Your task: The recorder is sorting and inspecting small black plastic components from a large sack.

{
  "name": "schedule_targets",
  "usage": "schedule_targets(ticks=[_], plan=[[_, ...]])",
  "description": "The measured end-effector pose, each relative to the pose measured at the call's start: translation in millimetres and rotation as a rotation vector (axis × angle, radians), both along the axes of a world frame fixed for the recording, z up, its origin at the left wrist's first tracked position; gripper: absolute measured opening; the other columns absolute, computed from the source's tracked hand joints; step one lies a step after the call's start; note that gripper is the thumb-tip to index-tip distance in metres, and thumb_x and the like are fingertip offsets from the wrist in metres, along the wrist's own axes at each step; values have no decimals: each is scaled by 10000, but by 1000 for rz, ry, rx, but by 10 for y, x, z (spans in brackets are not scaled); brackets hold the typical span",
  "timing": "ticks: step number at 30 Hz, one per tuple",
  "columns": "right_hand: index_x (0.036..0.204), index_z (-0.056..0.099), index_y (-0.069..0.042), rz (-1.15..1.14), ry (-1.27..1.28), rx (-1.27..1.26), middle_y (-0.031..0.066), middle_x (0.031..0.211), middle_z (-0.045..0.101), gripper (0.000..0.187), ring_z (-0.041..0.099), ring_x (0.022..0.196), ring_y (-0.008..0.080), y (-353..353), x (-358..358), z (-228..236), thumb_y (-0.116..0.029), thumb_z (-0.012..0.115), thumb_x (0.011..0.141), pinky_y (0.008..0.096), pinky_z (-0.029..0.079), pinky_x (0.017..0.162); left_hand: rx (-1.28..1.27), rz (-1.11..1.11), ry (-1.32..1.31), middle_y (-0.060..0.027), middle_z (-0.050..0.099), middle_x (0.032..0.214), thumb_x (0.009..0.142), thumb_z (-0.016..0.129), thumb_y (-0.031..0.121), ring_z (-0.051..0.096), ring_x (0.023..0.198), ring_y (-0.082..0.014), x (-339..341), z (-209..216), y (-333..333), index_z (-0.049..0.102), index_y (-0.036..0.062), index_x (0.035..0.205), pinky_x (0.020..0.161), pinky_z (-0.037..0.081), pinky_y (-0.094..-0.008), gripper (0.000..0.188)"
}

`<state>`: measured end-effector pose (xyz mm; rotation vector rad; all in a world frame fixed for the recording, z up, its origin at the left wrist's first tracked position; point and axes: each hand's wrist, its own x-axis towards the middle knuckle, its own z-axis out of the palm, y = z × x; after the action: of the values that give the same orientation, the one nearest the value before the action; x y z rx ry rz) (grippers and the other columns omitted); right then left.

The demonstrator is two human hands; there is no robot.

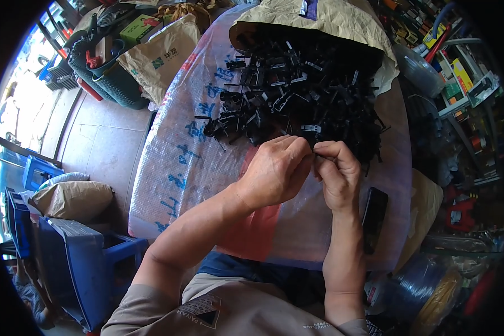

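Note:
My left hand (277,171) and my right hand (339,171) meet at the near edge of a heap of small black plastic parts (285,95). Both have their fingers curled and pinched together, the fingertips almost touching. Whatever they grip is small and mostly hidden; a dark bit shows between the fingertips. Just beyond the fingers lies a part with a shiny metal piece (311,129). The heap spills from the mouth of a brown paper sack (341,19) onto a woven plastic sack (171,151) spread in front of me.
A black phone (375,220) rests on the woven sack, right of my right forearm. At left stand a blue plastic stool (73,269), a stuffed brown sack (73,200) and a dark green bucket (115,84). Crowded shelves (465,84) line the right. Wound coils (425,291) sit at lower right.

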<state>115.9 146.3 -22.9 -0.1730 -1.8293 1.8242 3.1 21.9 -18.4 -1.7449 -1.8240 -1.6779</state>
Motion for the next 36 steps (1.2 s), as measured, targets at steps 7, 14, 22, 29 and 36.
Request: schedule_targets(ticks=[7, 14, 22, 29, 36], plan=[[1025, 624, -4, -60, 5, -25, -37, 854, 577, 151, 468, 689, 15, 40, -5, -23, 13, 588, 879, 174, 388, 615, -47, -45, 5, -148, 598, 826, 808, 649, -11, 619, 713, -281, 7, -76, -7, 567, -12, 973, 636, 494, -363, 185], [1096, 633, 2, 16, -96, -72, 6, 843, 649, 200, 532, 706, 43, 140, 45, 51, -110, 635, 931, 185, 417, 628, -157, -528, -1311, -121, 657, 932, 979, 503, 58, 596, 726, -135, -94, 23, -73, 481, 8, 1249, 627, 479, -243, 276], [994, 628, -10, 124, -25, -69, 30, 764, 656, 163, 552, 658, 61, 136, 42, 33, -163, 641, 940, 195, 436, 596, -252, -651, -1445, -135, 674, 901, 984, 485, 68, 638, 681, -145, -134, 75, -117, 533, -12, 1247, 596, 530, -253, 279], [982, 620, -13, 155, -31, -18, 11, 745, 611, 185, 535, 649, 66, 160, 68, 21, -184, 662, 928, 197, 432, 594, -209, -806, -1510, -137, 671, 876, 982, 499, 85, 648, 674, -161, -177, -12, -127, 536, -15, 1246, 590, 536, -259, 285], [936, 620, -12, 96, -108, 104, -10, 710, 584, 125, 512, 618, 48, 141, 76, 59, -136, 640, 938, 189, 407, 552, -337, -554, -1132, -109, 670, 941, 964, 556, 110, 651, 752, -162, -137, 64, -143, 551, -25, 1240, 675, 543, -284, 308]])
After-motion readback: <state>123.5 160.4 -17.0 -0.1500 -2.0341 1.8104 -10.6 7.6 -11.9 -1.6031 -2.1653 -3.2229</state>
